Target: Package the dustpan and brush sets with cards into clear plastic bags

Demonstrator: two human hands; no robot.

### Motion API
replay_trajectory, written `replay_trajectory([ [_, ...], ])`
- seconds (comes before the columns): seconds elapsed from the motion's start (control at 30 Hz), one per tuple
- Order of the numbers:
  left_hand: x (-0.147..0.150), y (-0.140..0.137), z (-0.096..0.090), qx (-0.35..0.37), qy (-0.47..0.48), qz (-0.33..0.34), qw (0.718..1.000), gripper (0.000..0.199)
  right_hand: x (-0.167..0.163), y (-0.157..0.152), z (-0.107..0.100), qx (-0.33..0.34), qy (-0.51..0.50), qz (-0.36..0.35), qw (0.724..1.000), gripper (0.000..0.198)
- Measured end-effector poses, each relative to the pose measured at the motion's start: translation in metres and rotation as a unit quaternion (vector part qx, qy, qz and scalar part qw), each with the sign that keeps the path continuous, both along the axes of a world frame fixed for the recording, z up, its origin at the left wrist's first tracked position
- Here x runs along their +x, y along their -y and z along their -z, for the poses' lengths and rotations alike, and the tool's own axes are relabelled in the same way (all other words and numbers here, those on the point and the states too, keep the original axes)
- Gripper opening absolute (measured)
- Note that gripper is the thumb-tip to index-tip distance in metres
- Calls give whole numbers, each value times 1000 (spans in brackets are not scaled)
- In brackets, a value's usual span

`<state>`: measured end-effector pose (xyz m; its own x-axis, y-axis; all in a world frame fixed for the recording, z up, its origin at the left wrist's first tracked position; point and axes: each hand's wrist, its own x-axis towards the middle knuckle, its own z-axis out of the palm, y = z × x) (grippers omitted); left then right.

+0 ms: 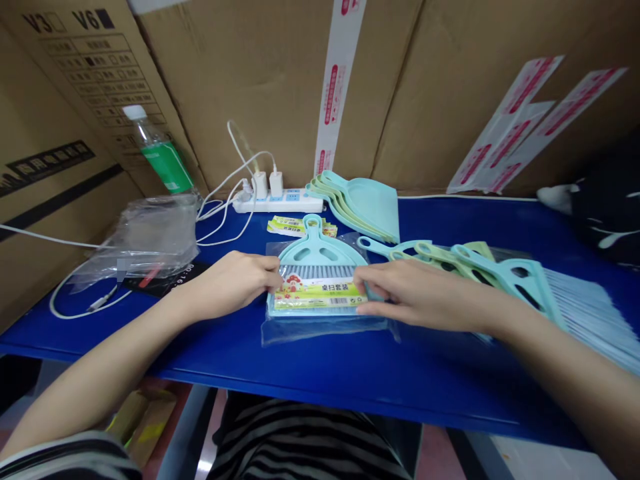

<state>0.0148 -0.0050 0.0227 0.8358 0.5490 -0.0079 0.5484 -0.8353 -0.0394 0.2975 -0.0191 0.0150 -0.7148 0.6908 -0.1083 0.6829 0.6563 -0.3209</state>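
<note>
A light-blue hand brush (315,251) lies bristles toward me on a light-blue dustpan, with a clear plastic bag (320,331) around the set. Across the bristles sits a yellow-green and white label card (310,298) with a red mushroom picture; I cannot tell whether it is fully inside the bag. My left hand (235,283) is closed, its curled fingers gripping the set's left edge at the card's end. At the opposite end, my right hand (400,290) pinches the right edge between thumb and fingers.
Several blue and green dustpans (373,203) are stacked behind, near a white power strip (280,202) with cables. Loose brushes (520,273) lie on the right. Clear bags (160,230), a phone-like black screen (175,277) and a bottle (165,160) are left. Spare cards (287,225) lie behind.
</note>
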Motion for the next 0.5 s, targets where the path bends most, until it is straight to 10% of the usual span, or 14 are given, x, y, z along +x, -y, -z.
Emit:
replay_trajectory([
  [0.5,14,13,16,241,69,79,965,26,-10,10,9,115,28,-44,992,18],
])
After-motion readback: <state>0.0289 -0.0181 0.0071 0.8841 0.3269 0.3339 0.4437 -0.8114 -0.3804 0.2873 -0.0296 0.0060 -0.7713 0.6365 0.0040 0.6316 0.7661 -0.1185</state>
